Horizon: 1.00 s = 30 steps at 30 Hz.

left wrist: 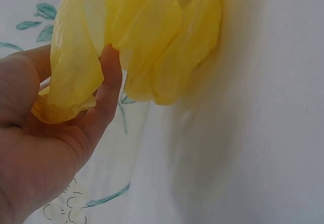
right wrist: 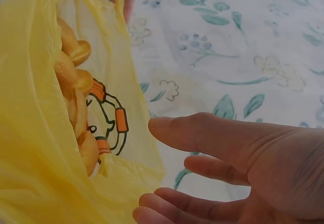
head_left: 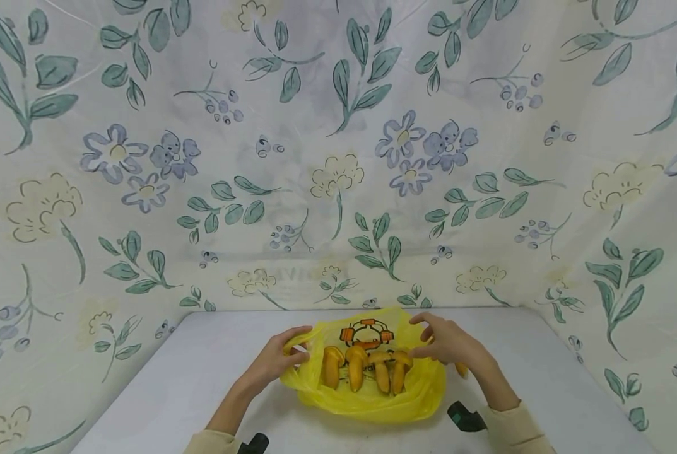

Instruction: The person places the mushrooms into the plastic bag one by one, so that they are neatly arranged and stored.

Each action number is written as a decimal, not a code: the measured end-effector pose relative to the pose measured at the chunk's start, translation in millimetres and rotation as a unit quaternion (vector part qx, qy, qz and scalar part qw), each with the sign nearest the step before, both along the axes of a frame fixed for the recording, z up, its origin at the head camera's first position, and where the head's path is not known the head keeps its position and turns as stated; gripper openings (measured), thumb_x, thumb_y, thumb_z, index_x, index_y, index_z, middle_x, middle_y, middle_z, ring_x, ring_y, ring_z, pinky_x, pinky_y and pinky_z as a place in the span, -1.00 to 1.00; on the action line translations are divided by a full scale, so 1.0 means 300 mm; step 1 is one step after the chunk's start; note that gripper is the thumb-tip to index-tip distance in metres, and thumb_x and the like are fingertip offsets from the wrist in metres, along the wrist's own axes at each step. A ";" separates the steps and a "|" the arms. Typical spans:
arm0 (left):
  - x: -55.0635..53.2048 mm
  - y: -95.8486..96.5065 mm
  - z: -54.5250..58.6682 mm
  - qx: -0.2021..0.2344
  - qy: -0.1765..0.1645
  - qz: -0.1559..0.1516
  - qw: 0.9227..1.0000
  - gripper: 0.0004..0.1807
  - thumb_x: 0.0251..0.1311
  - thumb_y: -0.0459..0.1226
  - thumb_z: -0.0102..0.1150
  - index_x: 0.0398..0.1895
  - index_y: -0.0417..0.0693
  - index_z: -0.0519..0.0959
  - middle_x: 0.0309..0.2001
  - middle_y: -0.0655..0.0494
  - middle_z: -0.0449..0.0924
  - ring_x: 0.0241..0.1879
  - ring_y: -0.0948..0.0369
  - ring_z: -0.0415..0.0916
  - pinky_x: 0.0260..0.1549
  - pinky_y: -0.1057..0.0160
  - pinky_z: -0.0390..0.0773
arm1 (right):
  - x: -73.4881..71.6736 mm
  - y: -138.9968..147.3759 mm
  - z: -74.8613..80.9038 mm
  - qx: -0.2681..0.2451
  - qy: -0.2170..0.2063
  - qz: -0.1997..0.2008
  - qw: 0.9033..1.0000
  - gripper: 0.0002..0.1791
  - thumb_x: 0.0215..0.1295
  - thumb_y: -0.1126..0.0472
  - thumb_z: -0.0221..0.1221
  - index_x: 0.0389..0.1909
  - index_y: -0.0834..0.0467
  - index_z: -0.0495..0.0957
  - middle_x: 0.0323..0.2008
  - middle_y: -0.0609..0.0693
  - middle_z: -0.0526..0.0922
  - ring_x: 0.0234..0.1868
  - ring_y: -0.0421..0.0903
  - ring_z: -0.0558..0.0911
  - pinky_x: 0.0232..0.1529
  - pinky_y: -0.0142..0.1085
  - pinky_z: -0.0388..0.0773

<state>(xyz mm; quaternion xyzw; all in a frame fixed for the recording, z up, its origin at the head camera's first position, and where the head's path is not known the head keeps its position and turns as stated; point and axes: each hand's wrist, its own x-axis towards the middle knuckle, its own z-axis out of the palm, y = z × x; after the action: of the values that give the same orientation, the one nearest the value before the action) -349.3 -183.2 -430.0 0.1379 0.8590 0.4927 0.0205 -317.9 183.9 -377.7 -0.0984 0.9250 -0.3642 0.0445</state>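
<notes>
A yellow plastic bag [head_left: 372, 410] lies spread in front of me in the head view, its mouth gaping toward me and a cartoon print on its inner back wall. Several orange-brown mushrooms [head_left: 356, 369] sit side by side inside it. My left hand [head_left: 272, 360] grips the bag's left handle, and in the left wrist view the yellow film [left wrist: 76, 67] passes between thumb and curled fingers. At the bag's right edge is my right hand [head_left: 450, 342], thumb and fingers spread apart. The right wrist view shows nothing between them, with the thumb tip close to the printed wall.
Partly hidden behind my right wrist, a small orange-brown piece [head_left: 461, 369] lies on the white table [head_left: 213, 353]. A floral cloth [head_left: 338, 189] hangs behind the table and at both sides. Dark devices [head_left: 466, 417] show by both forearms.
</notes>
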 end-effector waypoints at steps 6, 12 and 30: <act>-0.001 -0.001 0.002 0.001 0.002 -0.007 1.000 -0.38 0.21 -0.34 0.23 0.38 -0.09 0.36 0.04 -0.08 0.54 -0.19 0.14 0.58 -0.25 0.23 0.66 | -0.004 0.021 0.003 0.010 0.016 0.001 1.000 -0.31 0.06 0.10 0.43 0.24 0.09 0.42 -0.06 0.16 0.63 -0.28 -0.05 0.60 -0.32 -0.18 0.64; 0.005 -0.001 0.011 0.004 -0.005 -0.008 1.000 -0.39 0.19 -0.32 0.25 0.35 -0.05 0.39 0.04 -0.08 0.55 -0.19 0.16 0.58 -0.25 0.26 0.65 | -0.009 0.044 0.005 0.027 0.028 -0.005 0.999 -0.32 0.08 0.07 0.42 0.24 0.09 0.43 -0.01 0.13 0.64 -0.04 0.00 0.61 -0.08 -0.05 0.65; 0.002 -0.002 0.008 0.001 -0.002 -0.008 1.000 -0.39 0.18 -0.33 0.24 0.35 -0.03 0.40 0.03 -0.08 0.56 -0.20 0.16 0.59 -0.23 0.27 0.65 | -0.020 0.101 0.012 0.021 0.014 -0.019 1.000 -0.27 0.09 0.05 0.41 0.29 0.08 0.37 -0.02 0.16 0.62 -0.11 0.00 0.64 -0.15 -0.11 0.67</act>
<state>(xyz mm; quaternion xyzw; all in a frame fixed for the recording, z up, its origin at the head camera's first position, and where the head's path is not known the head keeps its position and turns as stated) -348.6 -184.0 -427.6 0.1438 0.8574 0.4935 0.0264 -323.8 214.2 -374.0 -0.0851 0.9346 -0.3444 0.0266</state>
